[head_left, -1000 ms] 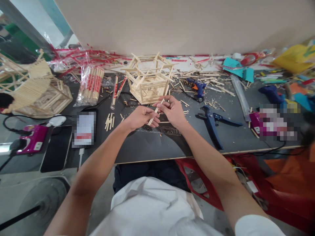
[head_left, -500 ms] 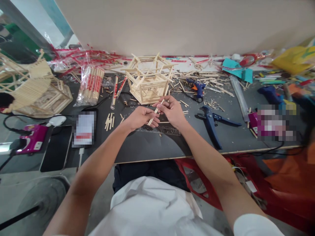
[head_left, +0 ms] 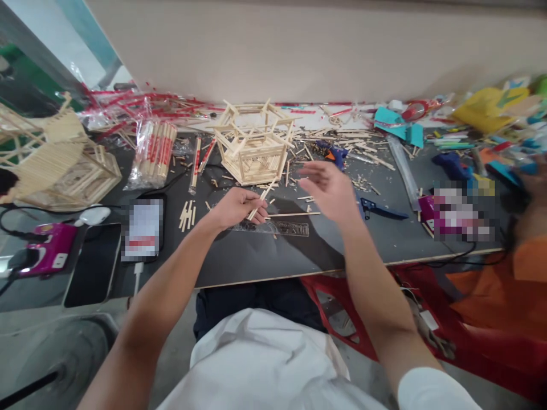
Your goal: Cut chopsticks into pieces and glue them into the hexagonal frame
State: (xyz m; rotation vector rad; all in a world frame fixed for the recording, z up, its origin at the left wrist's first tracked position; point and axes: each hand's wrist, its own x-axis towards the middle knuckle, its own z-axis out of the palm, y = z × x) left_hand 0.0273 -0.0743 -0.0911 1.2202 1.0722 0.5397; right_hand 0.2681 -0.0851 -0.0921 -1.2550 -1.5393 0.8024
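Thin wooden sticks [head_left: 265,193] are pinched in my left hand [head_left: 239,208], in front of a hexagonal stick frame [head_left: 256,159]. My right hand [head_left: 327,188] is apart from the left, fingers spread with nothing visible in them, just in front of a blue glue gun [head_left: 339,155]. A single stick [head_left: 294,214] and a clear ruler [head_left: 290,229] lie between and below the hands. The blue cutter [head_left: 382,209] is partly hidden behind my right hand.
At the left are a larger stick model [head_left: 81,165], bagged chopsticks [head_left: 156,151], a lit phone [head_left: 143,228] and a dark phone [head_left: 93,265]. Short cut sticks [head_left: 187,216] lie nearby. A person's arm [head_left: 532,199] shows at the right edge.
My right hand has let go of the sticks and moved right, opening its fingers. The sticks stay in my left hand. The view has shifted slightly.
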